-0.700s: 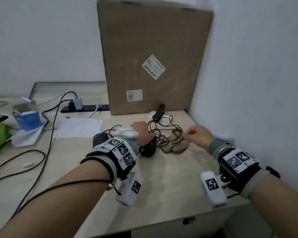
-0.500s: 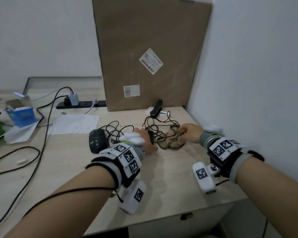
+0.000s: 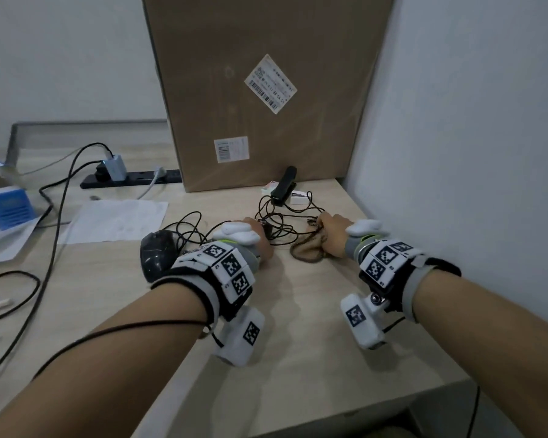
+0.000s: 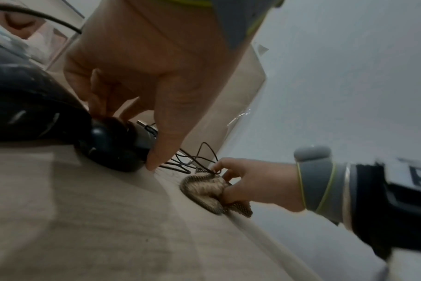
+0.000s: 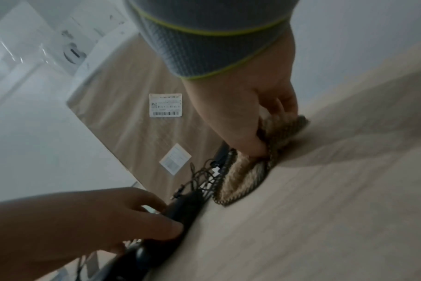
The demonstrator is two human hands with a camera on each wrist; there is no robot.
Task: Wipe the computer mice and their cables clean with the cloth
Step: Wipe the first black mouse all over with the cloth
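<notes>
head: right hand (image 3: 331,235) grips cloth (image 3: 307,251) (bunched)

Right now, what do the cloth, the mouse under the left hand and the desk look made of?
Cloth: coarse knitted or woven textile, tan with darker edging; ribbed weave shows, and it bunches softly in the right hand.
Mouse, gripped by the left hand: likely moulded plastic, dark, semi-gloss; highlights on its rounded shell.
Desk: pale wood-grain top, probably laminate, matte.

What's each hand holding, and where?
Left hand grips the small black mouse by its sides. Right hand pinches the bunched cloth at its top.
</notes>
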